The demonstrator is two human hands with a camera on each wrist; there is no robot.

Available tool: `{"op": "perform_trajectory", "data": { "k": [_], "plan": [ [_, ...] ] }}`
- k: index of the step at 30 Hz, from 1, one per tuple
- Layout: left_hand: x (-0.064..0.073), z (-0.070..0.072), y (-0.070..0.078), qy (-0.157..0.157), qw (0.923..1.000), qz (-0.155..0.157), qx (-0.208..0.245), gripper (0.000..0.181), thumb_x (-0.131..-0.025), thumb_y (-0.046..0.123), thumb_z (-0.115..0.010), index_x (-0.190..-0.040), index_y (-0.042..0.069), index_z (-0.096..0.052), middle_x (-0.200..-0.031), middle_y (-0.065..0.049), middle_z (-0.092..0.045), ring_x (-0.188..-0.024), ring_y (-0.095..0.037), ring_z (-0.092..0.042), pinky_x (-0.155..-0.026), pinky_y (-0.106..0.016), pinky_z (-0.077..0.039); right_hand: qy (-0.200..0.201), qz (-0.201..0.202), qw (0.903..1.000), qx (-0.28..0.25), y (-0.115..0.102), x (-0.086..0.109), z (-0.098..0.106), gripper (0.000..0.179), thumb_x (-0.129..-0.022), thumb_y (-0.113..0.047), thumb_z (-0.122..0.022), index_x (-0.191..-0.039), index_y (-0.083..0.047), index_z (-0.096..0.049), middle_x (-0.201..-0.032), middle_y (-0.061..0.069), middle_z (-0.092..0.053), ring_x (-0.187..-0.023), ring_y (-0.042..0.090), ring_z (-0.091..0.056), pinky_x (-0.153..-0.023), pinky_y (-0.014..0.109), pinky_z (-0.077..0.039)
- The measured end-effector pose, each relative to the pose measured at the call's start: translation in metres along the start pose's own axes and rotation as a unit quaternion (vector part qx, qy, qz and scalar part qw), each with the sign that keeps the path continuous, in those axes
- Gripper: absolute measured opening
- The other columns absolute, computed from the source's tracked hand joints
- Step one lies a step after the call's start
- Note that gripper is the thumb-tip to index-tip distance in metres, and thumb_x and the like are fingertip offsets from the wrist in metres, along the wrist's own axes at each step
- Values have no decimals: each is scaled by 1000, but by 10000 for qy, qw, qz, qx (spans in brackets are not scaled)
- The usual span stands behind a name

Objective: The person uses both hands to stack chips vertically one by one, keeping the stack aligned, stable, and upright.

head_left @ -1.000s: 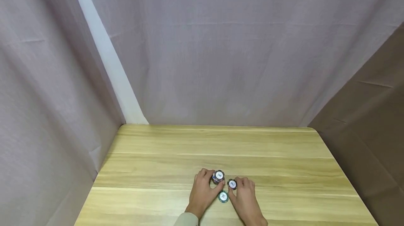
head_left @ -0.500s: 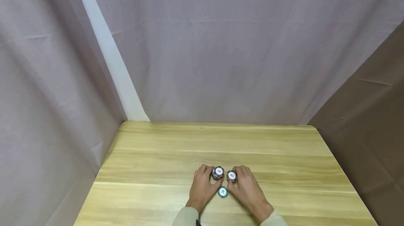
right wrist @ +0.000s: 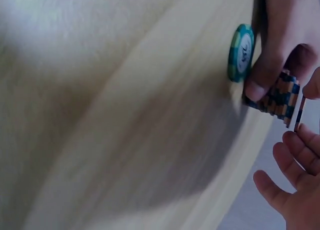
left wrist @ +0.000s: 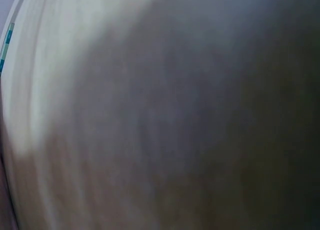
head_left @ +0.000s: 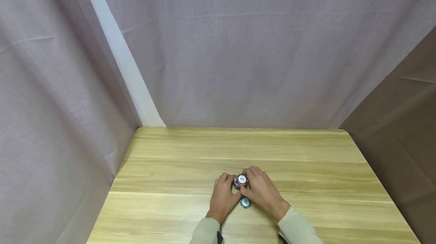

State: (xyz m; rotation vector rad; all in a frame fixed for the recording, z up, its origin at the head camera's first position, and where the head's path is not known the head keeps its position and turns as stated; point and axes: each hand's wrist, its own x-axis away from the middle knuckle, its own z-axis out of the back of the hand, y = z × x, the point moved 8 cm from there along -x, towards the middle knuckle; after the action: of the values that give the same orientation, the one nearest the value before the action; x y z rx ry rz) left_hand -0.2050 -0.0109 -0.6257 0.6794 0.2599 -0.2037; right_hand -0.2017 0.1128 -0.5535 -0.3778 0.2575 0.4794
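My left hand grips a stack of poker chips standing on the wooden table, thumb on the near side. Directly over that stack, my right hand pinches a poker chip with a white centre and a dark rim, between thumb and fingers. In the right wrist view a thin gap separates this chip from the top of the stack. A green poker chip marked 20 lies flat just in front of the stack, close to the left thumb. The left wrist view catches only the green chip's edge.
The light wooden table extends around both hands. Grey curtains hang behind its far edge and along the left, and a brown cloth hangs at the right.
My right hand has moved left and away from me, bringing its chip from beside the stack to over it. The left hand still holds the stack, and the green chip stays put.
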Motion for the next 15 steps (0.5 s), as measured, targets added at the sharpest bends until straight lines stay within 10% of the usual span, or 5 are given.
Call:
{"op": "perform_trajectory", "data": {
  "k": [8,15],
  "plan": [
    [0,-2,-1,-103,9999,101,87,45,-81,37,-87,-118,12,-77,-105,7,-63,-94,-16,-59,-86,-33,-54,-668,-843,9915,-728,10,6,-21,52,-90,-27,-82,-132,-4,-64,-118,3,-64,-110,18,-62,-94,40,-59],
    [-1,-4,-2,-82,9999,60,-45,45,-78,31,-87,-118,14,-77,-105,7,-63,-96,-15,-60,-87,-32,-53,-442,-961,9924,-636,8,8,-26,56,-87,-24,-87,-132,0,-65,-117,7,-65,-110,22,-64,-91,43,-60]
  ]
}}
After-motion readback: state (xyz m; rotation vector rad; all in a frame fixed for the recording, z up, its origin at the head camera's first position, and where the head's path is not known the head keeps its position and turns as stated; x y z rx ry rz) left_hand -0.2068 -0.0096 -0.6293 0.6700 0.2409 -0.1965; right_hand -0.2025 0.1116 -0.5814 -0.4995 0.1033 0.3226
